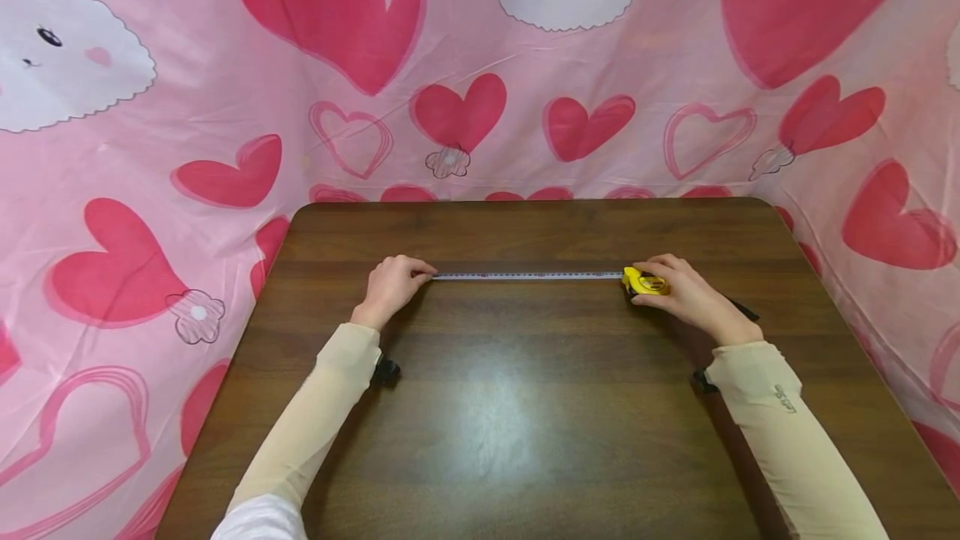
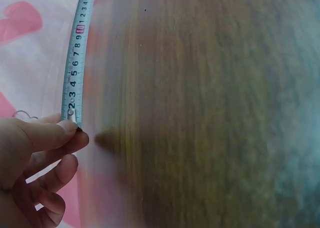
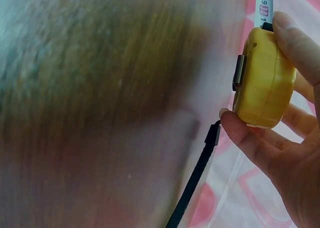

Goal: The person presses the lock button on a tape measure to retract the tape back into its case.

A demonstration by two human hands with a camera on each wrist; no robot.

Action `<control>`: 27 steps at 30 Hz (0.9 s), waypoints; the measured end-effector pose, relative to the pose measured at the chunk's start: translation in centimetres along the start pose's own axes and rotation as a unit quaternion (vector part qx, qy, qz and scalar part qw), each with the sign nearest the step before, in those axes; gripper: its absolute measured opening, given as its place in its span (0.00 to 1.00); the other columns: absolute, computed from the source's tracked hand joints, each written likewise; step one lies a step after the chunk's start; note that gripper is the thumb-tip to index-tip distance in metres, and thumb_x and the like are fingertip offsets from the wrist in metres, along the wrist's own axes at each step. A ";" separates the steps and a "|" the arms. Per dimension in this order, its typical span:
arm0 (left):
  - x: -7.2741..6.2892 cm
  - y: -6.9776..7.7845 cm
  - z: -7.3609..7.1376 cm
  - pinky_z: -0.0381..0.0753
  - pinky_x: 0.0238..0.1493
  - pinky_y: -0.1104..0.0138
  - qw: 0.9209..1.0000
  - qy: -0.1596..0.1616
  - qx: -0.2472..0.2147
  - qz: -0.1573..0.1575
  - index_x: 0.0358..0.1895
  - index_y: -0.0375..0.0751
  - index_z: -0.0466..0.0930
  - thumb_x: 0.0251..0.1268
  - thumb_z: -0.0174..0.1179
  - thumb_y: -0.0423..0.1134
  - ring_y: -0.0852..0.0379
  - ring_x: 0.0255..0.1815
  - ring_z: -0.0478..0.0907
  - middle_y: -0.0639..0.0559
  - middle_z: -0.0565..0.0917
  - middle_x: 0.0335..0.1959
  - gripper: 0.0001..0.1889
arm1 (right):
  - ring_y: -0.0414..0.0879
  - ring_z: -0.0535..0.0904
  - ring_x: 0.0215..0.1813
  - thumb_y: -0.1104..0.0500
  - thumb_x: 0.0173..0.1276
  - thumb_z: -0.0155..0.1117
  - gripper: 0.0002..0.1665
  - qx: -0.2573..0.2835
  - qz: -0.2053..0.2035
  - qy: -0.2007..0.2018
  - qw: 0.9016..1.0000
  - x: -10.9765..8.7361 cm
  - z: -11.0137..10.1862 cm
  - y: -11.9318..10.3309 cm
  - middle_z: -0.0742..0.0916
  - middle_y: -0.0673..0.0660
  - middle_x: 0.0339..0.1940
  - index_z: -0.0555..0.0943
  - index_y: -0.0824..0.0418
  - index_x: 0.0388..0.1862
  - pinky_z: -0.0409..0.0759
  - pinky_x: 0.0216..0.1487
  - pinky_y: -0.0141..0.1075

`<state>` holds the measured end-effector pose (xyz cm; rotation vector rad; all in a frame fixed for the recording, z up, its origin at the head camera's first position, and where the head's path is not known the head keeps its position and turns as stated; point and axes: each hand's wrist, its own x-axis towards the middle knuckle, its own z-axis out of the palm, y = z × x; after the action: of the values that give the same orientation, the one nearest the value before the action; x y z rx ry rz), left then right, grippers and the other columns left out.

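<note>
A yellow tape measure (image 1: 643,282) is in my right hand (image 1: 693,298), its case gripped between thumb and fingers. From it the white blade (image 1: 525,277) runs out straight to the left across the table's far half. My left hand (image 1: 392,286) pinches the blade's metal end hook between thumb and forefinger. In the left wrist view the numbered blade (image 2: 75,70) rises away from the pinching fingertips (image 2: 70,127). The right wrist view shows the yellow case (image 3: 265,80) on edge, with a black wrist strap (image 3: 192,183) hanging from it.
Beneath both hands lies a dark brown wooden table (image 1: 480,373) with rounded far corners. Pink cloth (image 1: 517,65) printed with hearts hangs behind and along both sides. Small black devices (image 1: 386,371) sit at the wrists, over cream sleeves (image 1: 315,407).
</note>
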<state>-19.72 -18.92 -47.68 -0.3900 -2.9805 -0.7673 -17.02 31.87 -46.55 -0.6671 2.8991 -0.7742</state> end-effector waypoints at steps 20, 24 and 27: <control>0.6 1.6 0.1 0.84 0.46 0.47 1.000 -0.004 -0.014 0.011 0.49 0.49 0.94 0.72 0.68 0.41 0.45 0.50 0.88 0.49 0.91 0.49 0.09 | 0.67 0.72 0.61 0.55 0.68 0.77 0.35 -0.008 -0.015 0.011 1.000 0.6 0.1 -1.3 0.78 0.72 0.61 0.77 0.70 0.69 0.72 0.64 0.65; 0.7 1.7 0.2 0.84 0.45 0.47 1.000 -0.005 -0.015 0.013 0.49 0.49 0.94 0.72 0.68 0.41 0.46 0.50 0.88 0.49 0.91 0.49 0.08 | 0.67 0.72 0.61 0.54 0.68 0.76 0.36 -0.011 -0.014 0.006 1.000 0.7 0.1 -1.4 0.78 0.72 0.61 0.77 0.70 0.69 0.72 0.64 0.65; 0.7 1.7 0.3 0.84 0.45 0.47 1.000 -0.005 -0.016 0.014 0.48 0.50 0.94 0.72 0.68 0.41 0.46 0.50 0.88 0.49 0.91 0.49 0.08 | 0.67 0.72 0.61 0.55 0.67 0.77 0.36 -0.013 -0.019 0.009 1.000 0.8 0.1 -1.5 0.78 0.72 0.60 0.77 0.70 0.68 0.72 0.64 0.65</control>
<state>-19.98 -17.15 -47.04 -0.4361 -2.9686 -0.8150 -17.15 30.31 -45.88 -0.7225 2.9260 -0.7522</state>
